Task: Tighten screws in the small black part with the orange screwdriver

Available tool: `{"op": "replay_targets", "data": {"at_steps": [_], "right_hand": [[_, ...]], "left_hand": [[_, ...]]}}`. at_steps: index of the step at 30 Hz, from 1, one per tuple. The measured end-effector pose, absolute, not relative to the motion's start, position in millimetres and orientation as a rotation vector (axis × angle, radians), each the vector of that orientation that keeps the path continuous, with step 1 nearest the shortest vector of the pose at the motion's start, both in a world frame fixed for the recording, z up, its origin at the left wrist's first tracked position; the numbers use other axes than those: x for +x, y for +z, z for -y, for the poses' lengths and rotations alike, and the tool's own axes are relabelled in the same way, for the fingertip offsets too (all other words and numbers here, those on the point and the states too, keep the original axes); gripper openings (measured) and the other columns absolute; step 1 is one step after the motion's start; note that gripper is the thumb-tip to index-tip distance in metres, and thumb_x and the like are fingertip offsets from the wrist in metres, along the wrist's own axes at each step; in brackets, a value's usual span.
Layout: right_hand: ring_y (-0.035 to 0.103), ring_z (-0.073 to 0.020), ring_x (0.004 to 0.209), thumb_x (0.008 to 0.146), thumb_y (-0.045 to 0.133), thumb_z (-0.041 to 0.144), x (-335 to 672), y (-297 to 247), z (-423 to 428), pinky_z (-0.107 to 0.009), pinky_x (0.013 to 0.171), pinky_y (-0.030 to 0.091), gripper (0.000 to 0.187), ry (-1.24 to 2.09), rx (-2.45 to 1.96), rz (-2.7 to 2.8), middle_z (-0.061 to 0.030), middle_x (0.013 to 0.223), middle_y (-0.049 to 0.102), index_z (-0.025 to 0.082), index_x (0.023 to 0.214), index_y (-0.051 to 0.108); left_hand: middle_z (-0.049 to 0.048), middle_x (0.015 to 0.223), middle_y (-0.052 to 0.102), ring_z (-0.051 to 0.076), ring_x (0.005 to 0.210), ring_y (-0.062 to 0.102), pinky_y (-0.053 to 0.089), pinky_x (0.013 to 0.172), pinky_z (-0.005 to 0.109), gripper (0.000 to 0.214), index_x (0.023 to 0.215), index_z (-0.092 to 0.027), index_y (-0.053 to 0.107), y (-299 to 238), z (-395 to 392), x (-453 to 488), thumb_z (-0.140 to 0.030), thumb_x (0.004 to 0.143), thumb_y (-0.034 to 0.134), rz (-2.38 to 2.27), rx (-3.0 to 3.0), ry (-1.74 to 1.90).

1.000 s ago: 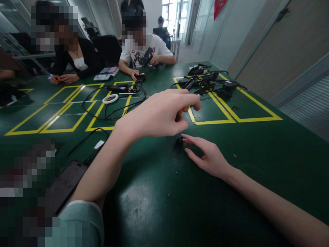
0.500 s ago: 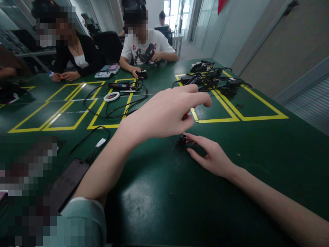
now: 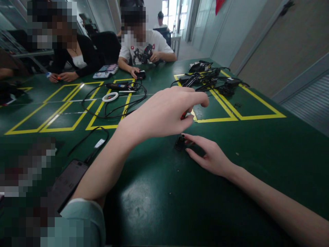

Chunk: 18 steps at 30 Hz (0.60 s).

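Observation:
My left hand (image 3: 169, 109) hovers above the green table, fingers bent and thumb below. A small red object (image 3: 184, 115) shows between them, mostly hidden by the hand, so its kind cannot be made out. Beneath that hand, a small black part (image 3: 180, 142) with a round tube-like top stands on the table. My right hand (image 3: 205, 152) rests at its right side, thumb and forefinger apart. The forefinger's tip reaches the top of the black part; whether the thumb touches it I cannot tell.
A phone (image 3: 70, 181) with a cable lies at the left. Further off are a white tape ring (image 3: 110, 97), a looped black cable (image 3: 105, 109) and a heap of black cables and adapters (image 3: 205, 80). Yellow tape marks (image 3: 218, 120) cross the table. Several people sit beyond it.
The whole view has shifted slightly. A little more of the red object shows under my left hand's fingers. Both hands otherwise keep nearly the same pose around the black part.

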State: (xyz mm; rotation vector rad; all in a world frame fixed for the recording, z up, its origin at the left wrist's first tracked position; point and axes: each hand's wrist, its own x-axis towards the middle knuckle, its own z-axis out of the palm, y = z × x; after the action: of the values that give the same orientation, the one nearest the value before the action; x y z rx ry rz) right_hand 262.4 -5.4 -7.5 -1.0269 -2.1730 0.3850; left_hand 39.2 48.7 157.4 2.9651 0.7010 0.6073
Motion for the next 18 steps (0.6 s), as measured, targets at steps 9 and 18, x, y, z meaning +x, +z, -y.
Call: {"op": "replay_targets", "data": {"at_steps": [9, 18], "right_hand": [[0.081, -0.0263, 0.107, 0.100, 0.059, 0.023, 260.4, -8.1, 5.6, -0.044, 0.098, 0.068, 0.043, 0.374, -1.000, 2.166, -0.0122, 0.124, 0.081, 0.020, 0.143, 0.064], [0.081, -0.0259, 0.108, 0.101, 0.060, 0.022, 260.9, -5.7, 6.5, -0.043, 0.098, 0.068, 0.044, 0.378, -0.994, 2.187, -0.0126, 0.124, 0.081, 0.020, 0.144, 0.063]], "left_hand": [[0.0087, 0.104, 0.076, 0.022, 0.091, 0.072, 0.053, 0.082, 0.033, 0.036, 0.119, -0.016, 0.073, 157.6, -47.3, 38.8, -0.010, 0.091, 0.051, -0.676, 2.945, 0.627], [0.0106, 0.109, 0.076, 0.023, 0.094, 0.072, 0.053, 0.081, 0.032, 0.037, 0.121, -0.016, 0.071, 156.4, -49.2, 39.1, -0.009, 0.090, 0.052, -0.641, 2.973, 0.629]]}}
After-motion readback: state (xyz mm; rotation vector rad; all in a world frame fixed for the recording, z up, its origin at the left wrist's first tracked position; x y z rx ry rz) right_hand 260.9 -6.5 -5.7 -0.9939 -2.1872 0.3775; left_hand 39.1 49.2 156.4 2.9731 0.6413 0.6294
